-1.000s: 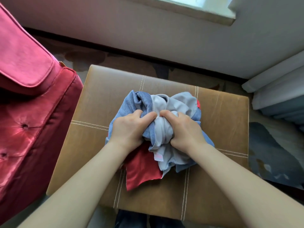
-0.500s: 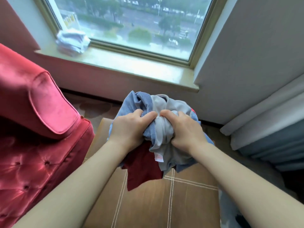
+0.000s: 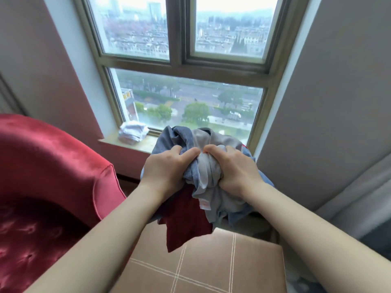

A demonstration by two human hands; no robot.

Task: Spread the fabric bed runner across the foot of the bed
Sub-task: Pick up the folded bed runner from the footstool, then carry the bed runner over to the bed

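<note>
A crumpled bundle of fabric (image 3: pixel 208 180) in blue, grey and dark red hangs in the air in front of the window. My left hand (image 3: pixel 167 168) grips its blue left side. My right hand (image 3: pixel 234 168) grips the grey middle, close beside the left hand. A dark red flap (image 3: pixel 186 225) dangles below the bundle, just above the brown ottoman. A small white label shows on the grey part. No bed is in view.
A brown leather ottoman (image 3: pixel 211 265) with white stitching stands below my arms. A red velvet armchair (image 3: pixel 48 187) is at the left. A folded white cloth (image 3: pixel 132 132) lies on the window sill (image 3: pixel 131 144). Grey curtains (image 3: pixel 359 197) hang at the right.
Both hands have lifted the fabric bundle off the ottoman and up to window height. The view has tilted upward from the ottoman to the window.
</note>
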